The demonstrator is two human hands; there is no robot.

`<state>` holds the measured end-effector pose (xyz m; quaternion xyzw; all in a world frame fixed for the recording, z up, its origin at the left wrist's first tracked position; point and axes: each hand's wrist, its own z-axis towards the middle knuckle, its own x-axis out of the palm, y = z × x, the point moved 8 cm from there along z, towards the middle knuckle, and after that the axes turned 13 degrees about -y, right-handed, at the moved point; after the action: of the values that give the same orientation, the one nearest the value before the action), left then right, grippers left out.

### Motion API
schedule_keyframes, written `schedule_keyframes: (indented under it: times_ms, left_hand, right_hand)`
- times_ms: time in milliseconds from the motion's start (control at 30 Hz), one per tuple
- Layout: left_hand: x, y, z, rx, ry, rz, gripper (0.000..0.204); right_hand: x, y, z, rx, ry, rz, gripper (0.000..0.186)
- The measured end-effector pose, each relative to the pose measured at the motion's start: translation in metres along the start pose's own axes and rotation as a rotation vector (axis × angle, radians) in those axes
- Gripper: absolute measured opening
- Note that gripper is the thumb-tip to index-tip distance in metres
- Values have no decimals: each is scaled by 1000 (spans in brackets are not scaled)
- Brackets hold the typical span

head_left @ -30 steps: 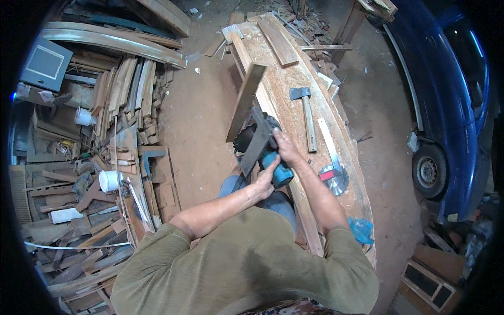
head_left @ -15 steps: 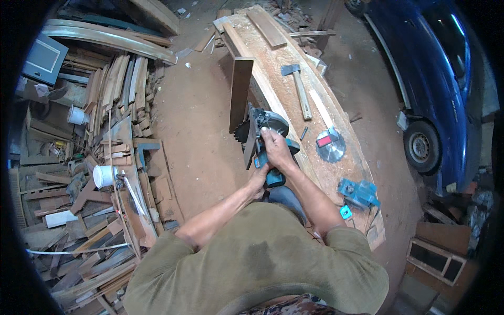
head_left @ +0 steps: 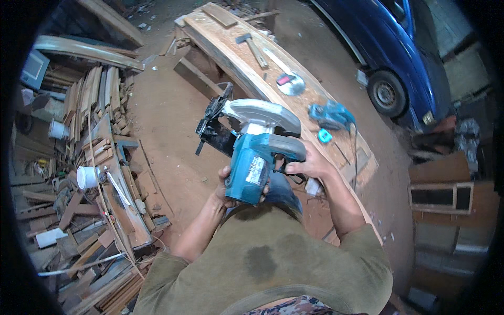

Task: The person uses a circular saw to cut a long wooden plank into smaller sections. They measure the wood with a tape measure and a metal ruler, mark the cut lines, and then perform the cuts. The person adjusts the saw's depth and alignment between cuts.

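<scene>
A teal circular saw [head_left: 251,167] with a grey blade guard is held up in front of my chest, tilted so its motor housing faces me. Round the lower end of that housing my left hand [head_left: 226,190] is closed, its far fingers hidden beneath. My right hand [head_left: 314,161] grips the rear handle close to the trigger. The black base plate [head_left: 216,123] points away to the left. Beyond it a dark board [head_left: 197,77] slants against the side of the workbench [head_left: 210,29].
On the bench lie an axe [head_left: 254,52], a loose saw blade [head_left: 296,86], a teal electric planer [head_left: 332,115] and a small turquoise tape measure [head_left: 324,136]. Piled timber [head_left: 84,231] and white buckets [head_left: 88,177] fill the left. A blue car [head_left: 388,52] stands at right.
The saw has come up closer to me and turned, showing its motor housing. My left hand now cups the housing; my right has shifted from the guard area to the rear handle.
</scene>
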<state>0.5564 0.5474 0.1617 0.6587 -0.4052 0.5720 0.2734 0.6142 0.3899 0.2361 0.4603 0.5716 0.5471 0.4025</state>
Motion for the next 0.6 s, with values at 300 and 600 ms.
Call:
schedule_keyframes:
  times_ms: [300, 600]
  left_hand:
    - [-127, 71, -86, -62, -808, 775, 73]
    - [-47, 153, -29, 592, -888, 1531, 44]
  right_hand:
    - [23, -32, -147, 46, -193, -304, 41]
    - [-45, -15, -315, 198, -263, -533, 44]
